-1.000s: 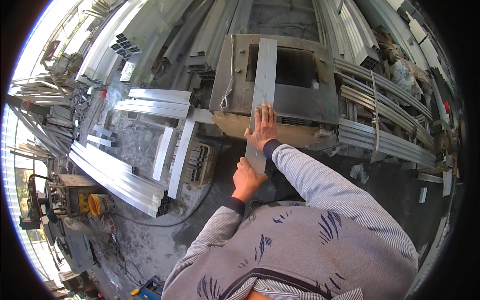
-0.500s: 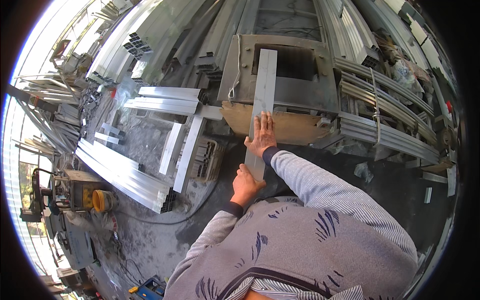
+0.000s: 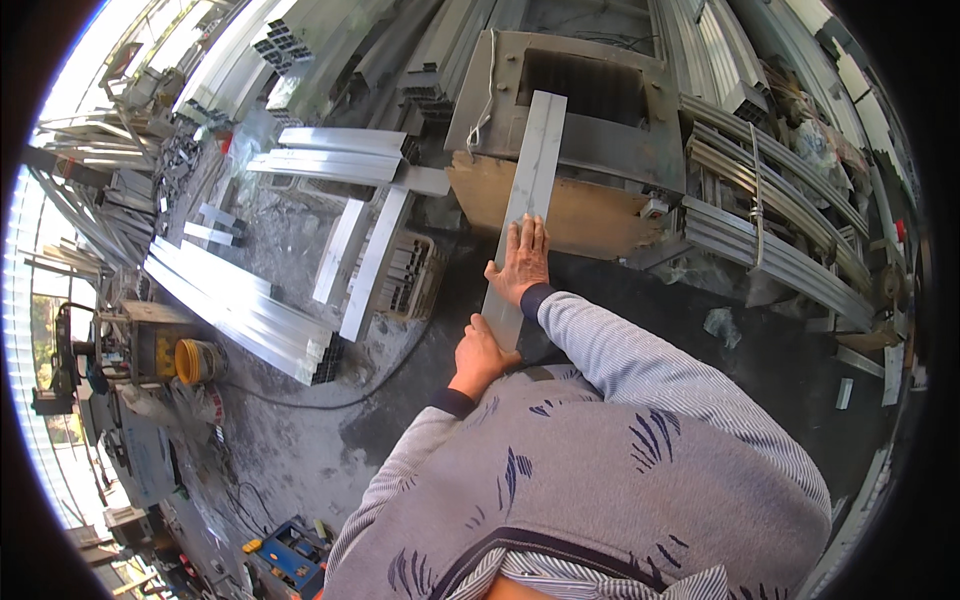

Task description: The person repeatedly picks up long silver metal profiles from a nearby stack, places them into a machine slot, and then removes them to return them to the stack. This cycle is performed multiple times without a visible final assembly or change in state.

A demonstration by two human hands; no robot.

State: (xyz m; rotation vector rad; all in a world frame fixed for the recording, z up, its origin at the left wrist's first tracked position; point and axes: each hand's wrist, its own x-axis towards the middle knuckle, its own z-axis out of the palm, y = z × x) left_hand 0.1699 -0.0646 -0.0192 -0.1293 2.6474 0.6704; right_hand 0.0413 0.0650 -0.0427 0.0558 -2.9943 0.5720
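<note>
A long silver metal profile (image 3: 532, 160) stretches away from my body, tilted slightly to the right at its far end. My left hand (image 3: 483, 352) is closed round its near end, the thumb against the edge. Farther up, my right hand (image 3: 522, 262) lies across the top face, thumb at the left edge and fingers over the metal. The far end overlaps the lower edge of a dark opening in a grey metal box-shaped machine (image 3: 625, 150). Whether it touches the machine I cannot tell. Below the opening is a brown board (image 3: 590, 215), partly hidden by the profile.
Bundled square tubes (image 3: 240, 310) lie on the floor at left, beside a crate (image 3: 425, 275) of short pieces. Tied profiles (image 3: 780, 250) stand at right. A black cable (image 3: 330, 405) crosses the floor. A yellow bucket (image 3: 197, 361) and a blue toolbox (image 3: 290, 560) are at left.
The profile and both hands have drawn back from the machine, so its far end covers less of the opening. The far end has swung slightly right. Both hands keep their hold.
</note>
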